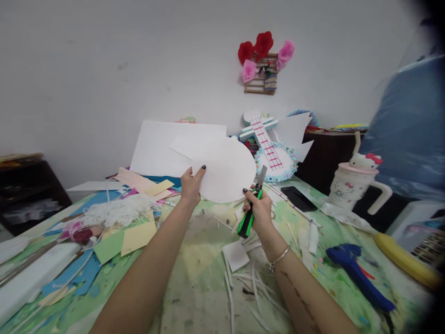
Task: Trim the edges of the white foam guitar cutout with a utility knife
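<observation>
A rounded white board (225, 169) with a long narrow part reaching to the upper left is held up over the table. My left hand (191, 185) pinches its lower left edge, thumb on the front face. My right hand (259, 206) is closed around a green and black utility knife (247, 218), its blade out and pointing up beside the board's right edge. The right thumb lies near the board's lower right rim; whether it touches the board I cannot tell. White offcut strips (255, 283) and a small white square piece (236, 256) lie on the table below.
Behind stand a large white sheet (149, 148) and a decorated paper banjo (267, 144). To the right are a phone (298, 198), a tumbler (351, 185), a blue glue gun (358, 273) and a banana (406, 260). White string (118, 211) and coloured paper (139, 236) lie left.
</observation>
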